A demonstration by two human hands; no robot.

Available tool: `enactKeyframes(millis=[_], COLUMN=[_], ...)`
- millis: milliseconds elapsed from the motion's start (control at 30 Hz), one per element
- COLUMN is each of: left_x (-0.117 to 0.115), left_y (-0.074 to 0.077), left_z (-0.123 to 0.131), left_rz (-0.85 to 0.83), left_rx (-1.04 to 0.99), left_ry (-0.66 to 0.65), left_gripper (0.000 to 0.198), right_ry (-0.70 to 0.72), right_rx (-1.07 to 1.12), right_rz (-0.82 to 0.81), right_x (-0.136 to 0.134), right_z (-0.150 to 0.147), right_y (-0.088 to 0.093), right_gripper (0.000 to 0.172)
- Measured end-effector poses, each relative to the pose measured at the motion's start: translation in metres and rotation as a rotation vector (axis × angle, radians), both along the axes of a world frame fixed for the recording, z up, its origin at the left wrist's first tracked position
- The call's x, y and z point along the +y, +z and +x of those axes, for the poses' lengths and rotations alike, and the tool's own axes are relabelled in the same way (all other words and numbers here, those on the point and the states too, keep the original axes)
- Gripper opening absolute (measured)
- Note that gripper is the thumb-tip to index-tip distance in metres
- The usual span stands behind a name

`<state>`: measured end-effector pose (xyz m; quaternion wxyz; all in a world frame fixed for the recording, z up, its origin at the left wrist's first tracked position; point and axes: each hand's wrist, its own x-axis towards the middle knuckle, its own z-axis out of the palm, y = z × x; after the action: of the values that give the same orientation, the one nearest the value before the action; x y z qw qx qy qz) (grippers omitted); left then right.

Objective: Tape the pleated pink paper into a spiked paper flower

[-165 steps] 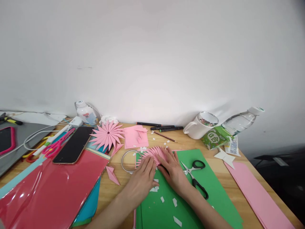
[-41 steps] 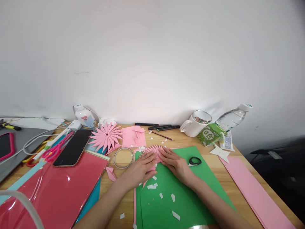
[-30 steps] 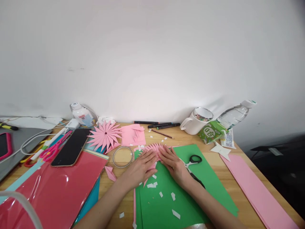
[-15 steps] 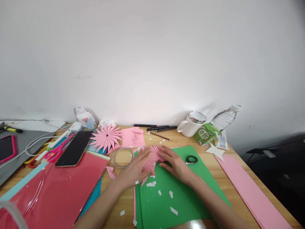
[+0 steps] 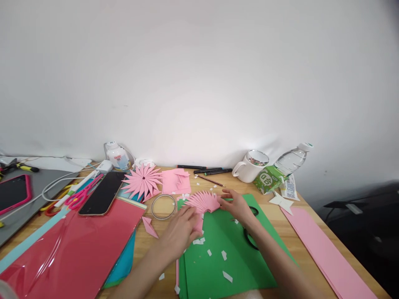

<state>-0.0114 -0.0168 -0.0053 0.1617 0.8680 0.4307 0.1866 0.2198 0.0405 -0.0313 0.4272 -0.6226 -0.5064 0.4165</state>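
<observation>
A pink folded paper fan lies spread in a half circle on the far edge of a green sheet. My left hand lies over the fan's lower left part, its fingers curled on a pink flap. My right hand is at the fan's right end, thumb and fingers pinching its edge. Black scissors lie on the green sheet, mostly hidden under my right forearm. Small white paper scraps dot the green sheet.
A finished pink paper flower, pink squares, a tape ring and a phone lie to the left above a red sheet. Mug, water bottle, tissue pack and long pink paper are on the right.
The fan was bunched between both hands; it is now spread wider. My right hand has moved right to its end, my left hand has dropped lower. The view shifted slightly.
</observation>
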Motion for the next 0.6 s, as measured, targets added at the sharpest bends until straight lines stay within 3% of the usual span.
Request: enactKeyframes(millis=[267, 400, 500, 600], left_x=[-0.015, -0.015, -0.016, -0.022], left_y=[-0.016, -0.021, -0.018, -0.006], left_z=[-0.006, -0.008, -0.01, -0.011], left_rz=[0.144, 0.201, 0.304, 0.4], left_rx=[-0.03, -0.015, -0.104, -0.34], left_ry=[-0.013, -0.03, -0.027, 0.107], left_gripper=[0.041, 0.041, 0.038, 0.036], right_ry=[0.146, 0.125, 0.073, 0.019], right_rx=[0.384, 0.631, 0.704, 0.75], right_rz=[-0.165, -0.227, -0.228, -0.181], right_x=[-0.01, -0.022, -0.026, -0.026], right_z=[-0.023, -0.037, -0.042, -0.042], right_y=[0.018, 0.016, 0.009, 0.016], right_gripper=[0.034, 0.035, 0.032, 0.031])
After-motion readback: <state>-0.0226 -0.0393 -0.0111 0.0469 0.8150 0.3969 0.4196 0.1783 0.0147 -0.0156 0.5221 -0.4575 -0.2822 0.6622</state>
